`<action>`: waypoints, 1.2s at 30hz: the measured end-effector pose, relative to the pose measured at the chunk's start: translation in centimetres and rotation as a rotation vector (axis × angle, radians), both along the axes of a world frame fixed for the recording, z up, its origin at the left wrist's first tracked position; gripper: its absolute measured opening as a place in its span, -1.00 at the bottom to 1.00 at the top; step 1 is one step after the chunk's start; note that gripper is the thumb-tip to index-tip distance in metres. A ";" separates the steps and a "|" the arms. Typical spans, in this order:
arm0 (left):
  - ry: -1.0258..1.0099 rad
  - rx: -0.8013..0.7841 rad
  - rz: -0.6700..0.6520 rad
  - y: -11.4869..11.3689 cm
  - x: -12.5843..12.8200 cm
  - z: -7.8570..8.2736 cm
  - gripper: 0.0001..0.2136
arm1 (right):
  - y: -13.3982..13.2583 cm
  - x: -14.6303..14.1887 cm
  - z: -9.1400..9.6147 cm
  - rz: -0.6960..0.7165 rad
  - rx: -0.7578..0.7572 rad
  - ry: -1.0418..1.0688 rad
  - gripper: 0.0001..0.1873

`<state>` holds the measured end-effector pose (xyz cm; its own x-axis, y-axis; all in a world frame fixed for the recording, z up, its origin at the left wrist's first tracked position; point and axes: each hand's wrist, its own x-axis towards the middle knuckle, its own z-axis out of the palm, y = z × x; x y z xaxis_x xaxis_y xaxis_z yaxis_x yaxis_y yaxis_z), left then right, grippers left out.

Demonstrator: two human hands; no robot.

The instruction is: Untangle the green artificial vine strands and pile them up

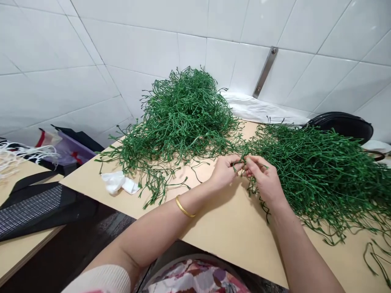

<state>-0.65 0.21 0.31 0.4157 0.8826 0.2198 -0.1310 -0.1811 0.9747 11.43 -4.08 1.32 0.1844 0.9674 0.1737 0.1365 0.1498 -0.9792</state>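
Observation:
Between the two heaps of green cords, my left hand (226,171) and my right hand (263,176) meet fingertip to fingertip. Each is pinched on a thin green cord (243,161), which is mostly hidden by the fingers. Behind my left hand rises a tall tangled pile of green cords (189,110). Beside my right hand spreads a second, wider heap of green cords (324,171). A few loose green cords (157,183) lie to the left of my left wrist, which wears a gold bangle (184,206).
All this lies on a light wooden table (235,232). A crumpled white tissue (119,182) rests near its left edge. A black round bag (342,124) and white plastic (262,106) are by the tiled wall. On another table at left are white cords (27,152) and a black mesh item (33,209).

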 end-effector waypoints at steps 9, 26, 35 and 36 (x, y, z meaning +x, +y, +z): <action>-0.110 -0.535 -0.181 0.6 0.0 -0.1 -0.92 | 0.5 1.7 -0.7 -0.078 -0.078 0.164 -0.79; 0.118 -0.229 -0.082 0.4 -0.1 0.3 -0.89 | -0.5 1.7 0.2 -0.098 0.147 -0.562 -0.72; 0.053 -0.196 -0.106 0.6 -0.4 0.3 -0.94 | -0.4 1.7 -0.3 0.077 -0.024 -0.517 -0.82; 0.040 -0.230 -0.121 0.6 -0.4 0.3 -0.93 | -0.4 1.7 -0.3 0.028 0.048 -0.589 -0.82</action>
